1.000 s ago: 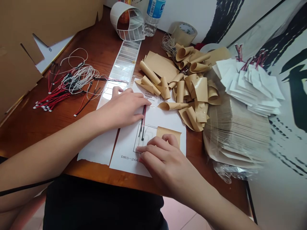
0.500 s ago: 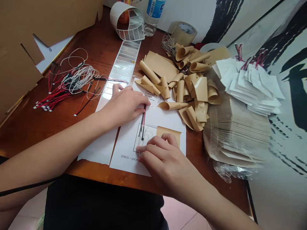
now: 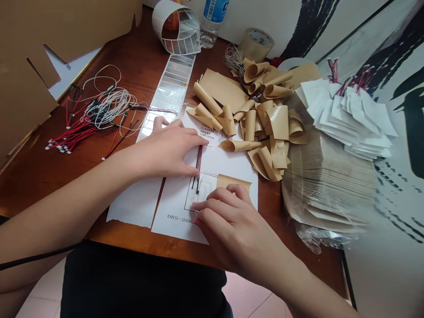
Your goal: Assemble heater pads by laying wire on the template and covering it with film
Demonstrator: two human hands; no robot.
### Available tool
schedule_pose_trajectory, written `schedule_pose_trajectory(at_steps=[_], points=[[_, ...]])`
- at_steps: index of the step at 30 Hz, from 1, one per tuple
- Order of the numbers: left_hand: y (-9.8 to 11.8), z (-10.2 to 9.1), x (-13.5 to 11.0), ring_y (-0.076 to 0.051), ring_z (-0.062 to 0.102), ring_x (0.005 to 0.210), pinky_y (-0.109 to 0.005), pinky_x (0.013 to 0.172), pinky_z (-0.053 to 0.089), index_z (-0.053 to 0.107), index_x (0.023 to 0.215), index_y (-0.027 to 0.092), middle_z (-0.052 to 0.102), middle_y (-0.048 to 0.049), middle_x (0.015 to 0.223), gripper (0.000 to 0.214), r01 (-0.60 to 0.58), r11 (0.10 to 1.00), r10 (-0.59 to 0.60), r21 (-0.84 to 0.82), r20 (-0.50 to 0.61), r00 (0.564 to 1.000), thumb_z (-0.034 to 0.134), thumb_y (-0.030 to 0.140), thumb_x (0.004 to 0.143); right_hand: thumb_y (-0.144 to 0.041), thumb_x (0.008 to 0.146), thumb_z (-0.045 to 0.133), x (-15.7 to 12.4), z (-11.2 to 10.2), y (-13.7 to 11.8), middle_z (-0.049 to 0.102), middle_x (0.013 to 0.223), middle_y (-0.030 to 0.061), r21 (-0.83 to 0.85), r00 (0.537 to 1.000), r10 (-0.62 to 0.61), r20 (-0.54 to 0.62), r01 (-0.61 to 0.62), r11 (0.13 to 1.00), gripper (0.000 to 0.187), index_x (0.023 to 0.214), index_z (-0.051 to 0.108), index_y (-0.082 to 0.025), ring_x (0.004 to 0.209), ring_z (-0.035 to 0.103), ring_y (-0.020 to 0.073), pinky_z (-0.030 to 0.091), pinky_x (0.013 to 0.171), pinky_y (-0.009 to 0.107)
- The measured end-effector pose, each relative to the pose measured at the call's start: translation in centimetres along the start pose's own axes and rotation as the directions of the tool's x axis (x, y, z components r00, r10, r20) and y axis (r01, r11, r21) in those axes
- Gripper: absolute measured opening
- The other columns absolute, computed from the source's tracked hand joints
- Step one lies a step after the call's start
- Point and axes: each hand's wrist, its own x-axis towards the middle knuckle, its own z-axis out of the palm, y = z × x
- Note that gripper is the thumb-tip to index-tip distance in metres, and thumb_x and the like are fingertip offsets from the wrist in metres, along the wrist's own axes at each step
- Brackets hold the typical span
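My left hand (image 3: 168,150) lies flat on a white printed sheet (image 3: 228,165), its fingertips at the upper end of a red and black wire pair (image 3: 198,163). Whether those fingers pin the wires is hidden. My right hand (image 3: 228,221) rests lower on the sheet, its fingertips on a drawn rectangle near a thin pale wire loop (image 3: 207,179). Just above its knuckles lies a flat tan kraft paper piece (image 3: 232,181). The printed label reads "DRS-206", with the rest hidden by my right hand.
Curled kraft paper pieces (image 3: 261,128) lie heaped at the right of the sheet. Beyond stand white paper sheets (image 3: 351,119) and a wrapped stack of tan sheets (image 3: 327,181). Bundled red-black and white wires (image 3: 89,119) lie left, beside a label strip (image 3: 174,84) and a cardboard box (image 3: 26,44).
My left hand's lower fingers have shifted slightly toward me, and my right fingertips have moved slightly right. The view has shifted a little, showing more of the pale wire loop.
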Motion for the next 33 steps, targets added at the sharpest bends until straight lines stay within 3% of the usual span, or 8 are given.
schedule_pose_trajectory(at_steps=[4, 16, 22, 27, 33], points=[[0.4, -0.13, -0.45, -0.042, 0.044, 0.13, -0.06, 0.108, 0.024, 0.053, 0.149, 0.026, 0.061, -0.0102, 0.145, 0.081, -0.018, 0.999, 0.015, 0.039, 0.061, 0.998, 0.071, 0.057, 0.076, -0.009, 0.098, 0.052, 0.05, -0.14, -0.07, 0.073, 0.085, 0.0058, -0.004, 1.0, 0.002, 0.006, -0.002, 1.0, 0.023, 0.081, 0.063, -0.02, 0.084, 0.057, 0.0197, 0.032, 0.08, 0.039], [0.95, 0.01, -0.81, -0.041, 0.045, 0.127, -0.061, 0.109, 0.025, 0.047, 0.151, 0.021, 0.057, -0.0143, 0.146, 0.083, -0.04, 0.996, 0.034, 0.079, 0.08, 0.996, 0.066, 0.054, 0.077, -0.006, 0.096, 0.054, 0.03, -0.01, 0.01, 0.073, 0.087, 0.0059, -0.01, 1.0, -0.011, 0.009, 0.011, 1.0, 0.021, 0.083, 0.063, -0.02, 0.086, 0.059, 0.02, 0.032, 0.08, 0.039], [0.87, -0.07, -0.77, -0.042, 0.044, 0.128, -0.059, 0.109, 0.026, 0.046, 0.152, 0.021, 0.056, -0.0146, 0.148, 0.081, -0.042, 0.996, 0.036, 0.074, 0.089, 0.995, 0.061, 0.053, 0.079, -0.003, 0.095, 0.054, 0.13, 0.29, 0.05, 0.075, 0.09, 0.0057, 0.003, 1.0, -0.024, -0.008, 0.024, 1.0, 0.021, 0.082, 0.062, -0.019, 0.087, 0.059, 0.0193, 0.033, 0.078, 0.039], [0.58, 0.04, -0.48, -0.04, 0.048, 0.125, -0.061, 0.105, 0.028, 0.053, 0.147, 0.022, 0.059, -0.0144, 0.142, 0.062, -0.022, 0.999, 0.02, 0.046, 0.048, 0.999, 0.05, 0.047, 0.091, -0.004, 0.096, 0.053, 0.18, 0.55, 0.06, 0.075, 0.09, 0.0058, 0.006, 0.999, -0.03, -0.013, 0.03, 1.0, 0.022, 0.082, 0.062, -0.017, 0.086, 0.057, 0.0184, 0.034, 0.078, 0.038], [0.6, 0.6, -0.26, -0.038, 0.05, 0.124, -0.06, 0.109, 0.023, 0.057, 0.143, 0.023, 0.062, -0.0127, 0.137, 0.061, -0.01, 0.999, 0.011, 0.033, -0.009, 1.0, 0.06, 0.049, 0.088, -0.005, 0.097, 0.053, 0.06, 0.75, 0.12, 0.074, 0.088, 0.0057, -0.006, 0.999, -0.033, -0.001, 0.033, 0.999, 0.022, 0.082, 0.062, -0.018, 0.085, 0.056, 0.0187, 0.033, 0.078, 0.038]])
